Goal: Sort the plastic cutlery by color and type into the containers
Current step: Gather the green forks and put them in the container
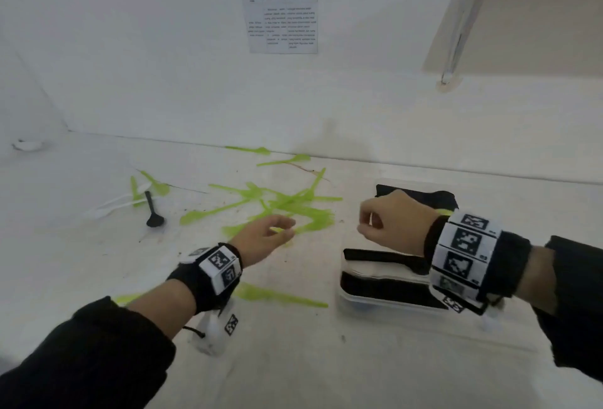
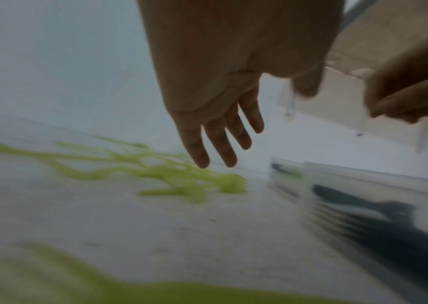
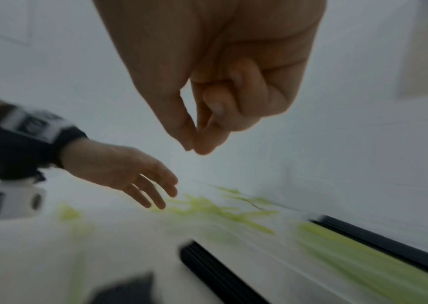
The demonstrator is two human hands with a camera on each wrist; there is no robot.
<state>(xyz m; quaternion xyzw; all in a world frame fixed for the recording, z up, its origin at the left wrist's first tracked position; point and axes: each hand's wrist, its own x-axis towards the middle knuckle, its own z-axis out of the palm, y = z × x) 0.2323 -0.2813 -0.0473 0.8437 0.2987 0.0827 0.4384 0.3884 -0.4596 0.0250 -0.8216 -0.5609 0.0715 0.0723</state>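
Observation:
A pile of green plastic cutlery (image 1: 287,206) (image 2: 176,174) (image 3: 212,207) lies mid-table. My left hand (image 1: 277,229) (image 2: 215,156) (image 3: 155,197) hovers over its near edge with straight fingers and holds nothing. My right hand (image 1: 368,222) (image 3: 194,144) hangs above the clear containers (image 1: 346,297) (image 2: 363,185); its thumb and forefinger tips touch with nothing between them. The containers hold black cutlery (image 1: 385,258), and the far one also shows some green. A black spoon (image 1: 153,213) and white spoons (image 1: 114,204) lie at the left. One green piece (image 1: 280,294) lies near my left wrist.
The white table ends at a white wall, with a few green pieces (image 1: 284,159) along its foot. A printed sheet (image 1: 280,20) hangs on the wall. A metal bracket (image 1: 463,17) slants down at the upper right. Both wrist views are blurred.

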